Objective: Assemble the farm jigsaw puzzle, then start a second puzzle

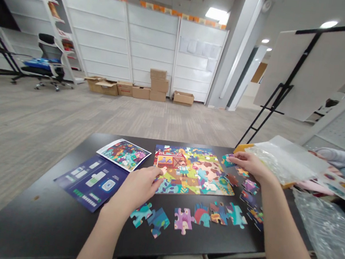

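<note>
A farm-scene jigsaw puzzle (pixel 191 169) with a red barn and a spotted cow lies on the dark table. My left hand (pixel 139 184) rests at its left edge, fingers lying on it and thumb apart, with nothing seen in the grasp. Beyond the puzzle's right edge, my right hand (pixel 251 163) pinches a teal and dark-blue puzzle piece (pixel 227 160) between thumb and fingertips. Several loose pieces sit down the right side, among them a brown piece (pixel 232 179) and a purple piece (pixel 250 186). More line the near side, including a pink-purple piece (pixel 183 219) and a turquoise piece (pixel 237 215).
On the table (pixel 45 210), a picture card (pixel 124 154) and a dark-blue leaflet (pixel 92 180) lie left of the puzzle. A yellow-edged box (pixel 287 159) with clear plastic stands at right, near a crumpled plastic bag (pixel 326 230). Behind are an easel (pixel 275 101) and cardboard boxes (pixel 158 86).
</note>
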A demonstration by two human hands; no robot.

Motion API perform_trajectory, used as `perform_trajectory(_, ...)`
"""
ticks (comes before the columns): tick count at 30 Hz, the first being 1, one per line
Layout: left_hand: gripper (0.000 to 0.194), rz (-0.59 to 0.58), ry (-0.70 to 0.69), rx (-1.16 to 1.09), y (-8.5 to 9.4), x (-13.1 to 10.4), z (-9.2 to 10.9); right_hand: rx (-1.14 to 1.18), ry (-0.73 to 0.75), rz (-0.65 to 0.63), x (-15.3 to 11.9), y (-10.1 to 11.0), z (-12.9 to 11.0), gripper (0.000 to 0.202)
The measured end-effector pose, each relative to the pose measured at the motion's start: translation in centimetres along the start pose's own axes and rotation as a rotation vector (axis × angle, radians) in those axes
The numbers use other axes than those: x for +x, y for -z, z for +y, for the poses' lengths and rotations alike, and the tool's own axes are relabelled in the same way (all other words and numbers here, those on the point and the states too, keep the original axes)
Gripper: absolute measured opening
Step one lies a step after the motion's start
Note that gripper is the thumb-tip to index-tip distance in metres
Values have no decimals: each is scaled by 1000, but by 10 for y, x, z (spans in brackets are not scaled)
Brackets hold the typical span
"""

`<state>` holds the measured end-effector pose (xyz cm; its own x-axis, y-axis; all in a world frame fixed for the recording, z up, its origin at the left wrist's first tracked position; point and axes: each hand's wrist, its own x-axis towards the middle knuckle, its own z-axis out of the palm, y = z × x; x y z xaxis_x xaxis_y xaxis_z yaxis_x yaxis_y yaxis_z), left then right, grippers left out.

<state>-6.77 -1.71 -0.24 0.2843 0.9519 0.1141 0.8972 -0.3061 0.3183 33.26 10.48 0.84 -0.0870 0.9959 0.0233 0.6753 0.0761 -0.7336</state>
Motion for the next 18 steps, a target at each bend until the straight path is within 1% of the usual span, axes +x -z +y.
perform_trajectory(2,22,-4,-11,1,-2,1,3,121,36,-108,-7,-14,-19,52)
perform_trajectory(4,22,-13,-17,11,-4,3,7,205,79,-293,-12,-34,-34,51)
perform_trajectory(6,21,-29,-15,26,-5,5,11,237,99,-453,-15,-54,-44,51)
perform_trajectory(7,21,-37,-12,33,-6,6,13,237,111,-502,-15,-63,-47,50)
perform_trajectory(9,21,-48,-10,37,-8,8,16,218,139,-556,-17,-75,-50,50)
perform_trajectory(11,20,-48,-23,26,-10,9,18,192,158,-582,-19,-82,-52,48)
perform_trajectory(14,18,-39,-87,6,-15,10,23,140,163,-607,-23,-86,-55,46)
perform_trajectory(18,21,-42,-166,-4,-22,11,30,51,189,-619,-26,-92,-57,45)
